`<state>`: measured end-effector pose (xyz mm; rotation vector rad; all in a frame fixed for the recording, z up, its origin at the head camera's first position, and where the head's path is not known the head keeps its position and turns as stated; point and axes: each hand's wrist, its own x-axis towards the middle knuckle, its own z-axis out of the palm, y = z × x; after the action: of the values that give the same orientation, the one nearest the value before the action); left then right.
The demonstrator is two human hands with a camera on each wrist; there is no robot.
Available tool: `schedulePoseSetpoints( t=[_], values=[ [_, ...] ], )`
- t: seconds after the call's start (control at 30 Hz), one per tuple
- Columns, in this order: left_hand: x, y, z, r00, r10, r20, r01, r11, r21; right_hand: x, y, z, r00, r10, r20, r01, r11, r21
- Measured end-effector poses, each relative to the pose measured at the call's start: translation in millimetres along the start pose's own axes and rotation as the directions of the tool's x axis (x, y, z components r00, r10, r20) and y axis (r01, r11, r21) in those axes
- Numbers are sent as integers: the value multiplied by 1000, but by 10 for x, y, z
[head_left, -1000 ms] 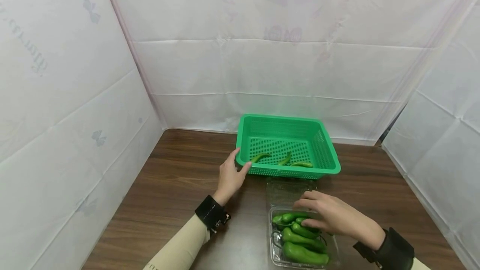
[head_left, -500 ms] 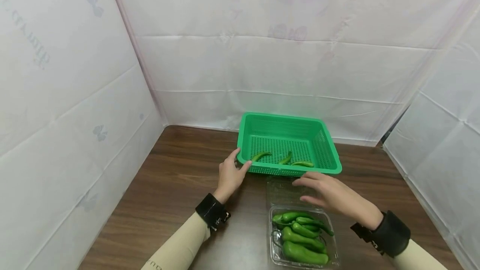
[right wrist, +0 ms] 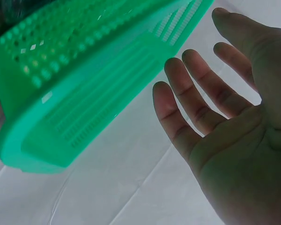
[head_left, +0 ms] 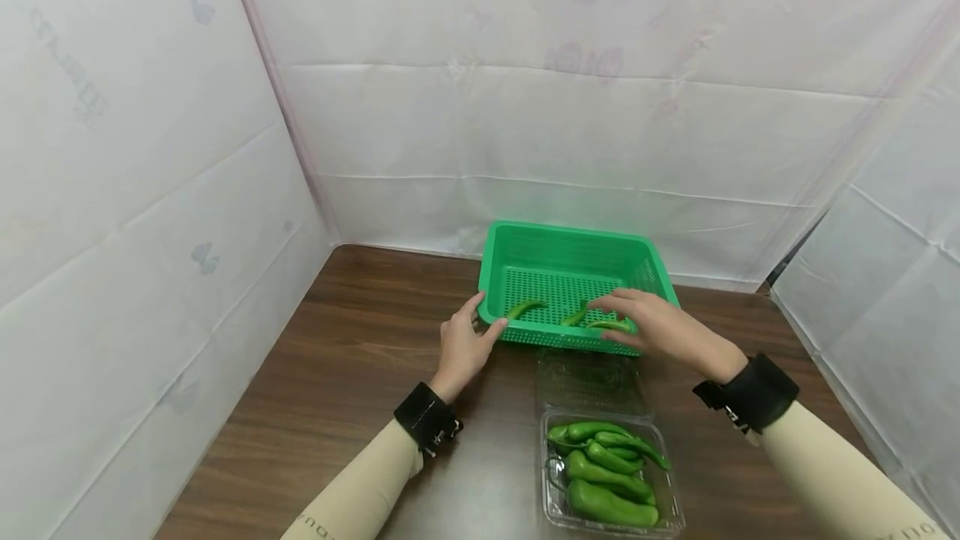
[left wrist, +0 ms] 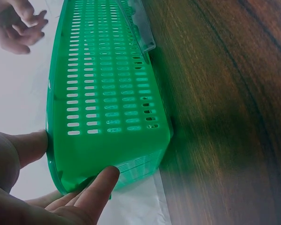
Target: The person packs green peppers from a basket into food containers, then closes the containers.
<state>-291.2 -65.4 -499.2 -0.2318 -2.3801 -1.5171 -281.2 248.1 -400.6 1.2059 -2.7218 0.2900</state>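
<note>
Gripping bskt rim w/ L hand | R hand empty, fingers loosely spread, hiding bskt's near R corner

Dark wood-grain table carries green perforated plastic basket toward back, open clear plastic clamshell just in front.

L arm runs up from the bottom & slants to the R. L hand is in a grip: L thumb on one side, L fingers on the other, w/ a gap btwn. R arm runs in from the low R corner & slants up to the L. R hand is up in the air, empty. R fingers are spread w/ just a small bend, & R thumb sticks out. The 2 hands are apart.
</note>
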Motion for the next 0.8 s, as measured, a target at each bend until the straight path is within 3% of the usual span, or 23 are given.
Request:
schedulePoseSetpoints(
  t=[0.27, 0.5, 0.8],
  values=[
    [-10, -2, -5, 1000, -16, 10, 16, 1000, -8, 197, 260, -31, 984, 73, 163, -76, 997, 13],
    [4, -22, -43, 1000, 3, 2, -3, 1000, -26, 370, 452, -14, 923, 154, 351, -195, 977, 82],
    [-27, -31, -84, 1000, -2, -2, 2, 1000, -9, 582, 551, 68, 854, 200, 480, -239, 971, 20]
  ],
)
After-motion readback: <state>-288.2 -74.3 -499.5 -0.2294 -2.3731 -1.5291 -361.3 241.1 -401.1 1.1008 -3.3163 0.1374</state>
